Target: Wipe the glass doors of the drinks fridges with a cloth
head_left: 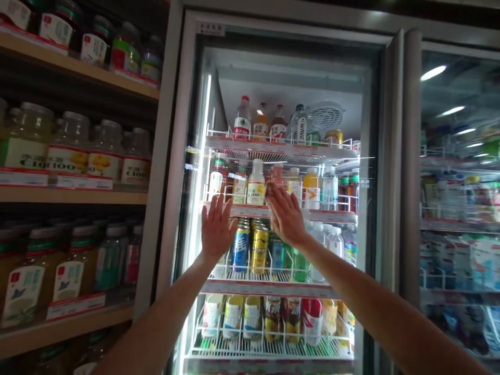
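My left hand (216,228) is raised with its fingers spread, its palm flat toward the glass door (258,67) of a lit drinks fridge. To its right, my right hand (287,216) reaches up to the same glass, its fingers stretched and close together. A small brownish crumpled thing, which looks like a cloth (269,191), shows at those fingertips; most of it is hidden under the hand. Behind the glass, bottles with white labels (255,183) and a gold can (260,251) stand near my hands.
Wire shelves (269,289) inside the fridge hold several rows of bottles and cans. A long vertical handle (408,156) runs along the right. Beyond it is another glass door (461,182) with reflections. Wooden shelves (78,195) with jars and bottles stand on the left.
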Action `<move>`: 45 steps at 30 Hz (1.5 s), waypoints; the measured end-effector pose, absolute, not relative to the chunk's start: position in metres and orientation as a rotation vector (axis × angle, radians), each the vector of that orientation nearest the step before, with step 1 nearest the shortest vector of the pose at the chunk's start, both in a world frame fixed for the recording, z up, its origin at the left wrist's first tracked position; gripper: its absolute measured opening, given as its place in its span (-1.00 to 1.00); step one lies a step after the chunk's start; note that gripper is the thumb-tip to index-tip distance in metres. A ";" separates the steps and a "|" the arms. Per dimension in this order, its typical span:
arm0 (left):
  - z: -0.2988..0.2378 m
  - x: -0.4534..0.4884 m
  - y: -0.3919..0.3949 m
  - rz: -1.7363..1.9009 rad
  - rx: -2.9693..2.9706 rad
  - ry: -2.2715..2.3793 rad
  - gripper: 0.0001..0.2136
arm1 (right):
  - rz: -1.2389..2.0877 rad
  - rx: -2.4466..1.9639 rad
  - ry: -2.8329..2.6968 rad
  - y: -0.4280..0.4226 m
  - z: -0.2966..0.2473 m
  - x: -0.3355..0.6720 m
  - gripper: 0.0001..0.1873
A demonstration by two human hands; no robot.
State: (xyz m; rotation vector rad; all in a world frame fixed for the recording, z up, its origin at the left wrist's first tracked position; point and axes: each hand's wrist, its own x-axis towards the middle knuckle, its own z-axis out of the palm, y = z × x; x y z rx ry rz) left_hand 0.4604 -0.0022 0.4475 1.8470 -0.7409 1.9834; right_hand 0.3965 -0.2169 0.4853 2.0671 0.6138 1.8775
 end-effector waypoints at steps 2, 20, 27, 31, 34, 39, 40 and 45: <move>0.447 0.460 -0.002 1.972 1.850 -0.743 -0.50 | 1.620 1.979 0.858 -0.216 0.471 0.395 -0.37; 0.446 0.464 -0.002 1.986 1.800 -0.769 -0.47 | 2.662 1.899 -0.300 -0.333 0.458 0.373 -0.47; 0.447 0.464 -0.001 2.006 1.778 -0.777 -0.46 | 2.176 2.072 0.153 -0.311 0.448 0.369 -0.52; 0.447 0.465 -0.001 2.014 1.774 -0.783 -0.46 | 2.542 1.898 -0.279 -0.343 0.452 0.364 -0.49; 0.447 0.466 -0.001 2.023 1.756 -0.796 -0.45 | 2.389 1.953 -0.090 -0.332 0.444 0.363 -0.50; 0.447 0.465 -0.001 2.010 1.757 -0.801 -0.46 | 2.125 2.058 0.217 -0.311 0.448 0.365 -0.46; 0.447 0.465 -0.001 2.014 1.756 -0.797 -0.46 | 2.255 2.015 0.137 -0.312 0.454 0.367 -0.45; 0.446 0.467 0.001 2.046 1.753 -0.790 -0.48 | 2.467 2.105 0.165 -0.272 0.472 0.388 -0.39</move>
